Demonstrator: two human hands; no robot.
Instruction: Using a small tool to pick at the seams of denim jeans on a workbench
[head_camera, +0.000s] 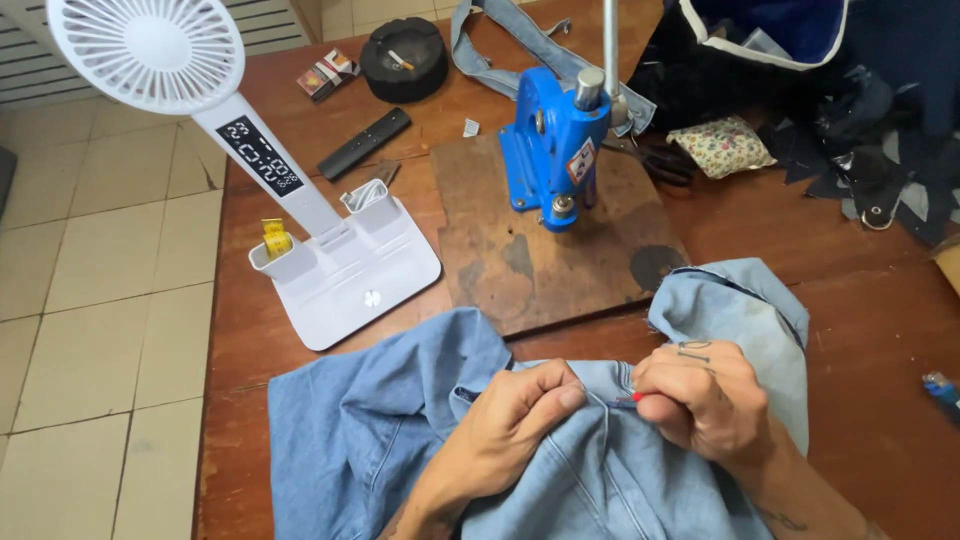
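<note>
Reddish wood makes up your counter (860, 310), with pale floor tiles off at nine o'clock. On it, at six o'clock right under you, lies the light blue denim garment (400, 430), bunched and folded over itself. Your left hand (515, 415) pinches a fold of the cloth, thumb and fingers pressed together on a seam near the middle. Your right hand (705, 395) is curled, its fingers closed around a small red-tipped tool (634, 397) whose point meets the seam just beside your left thumb.

To do this well, I judge you should keep the fold taut between both hands so the tool's tip works only on the stitching, not the cloth under it. Keep your left fingertips clear of the tip's path, and work in short, shallow strokes.

Outward at twelve o'clock stands a blue hand press (555, 150) on a worn wooden board (520, 260). At ten o'clock sits a white desk fan (145, 50) on a tray base holding a yellow tape measure (276, 238). A black remote (364, 143) and a black ashtray (404, 58) lie near eleven o'clock; dark fabric scraps (880, 150) pile at two o'clock.
</note>
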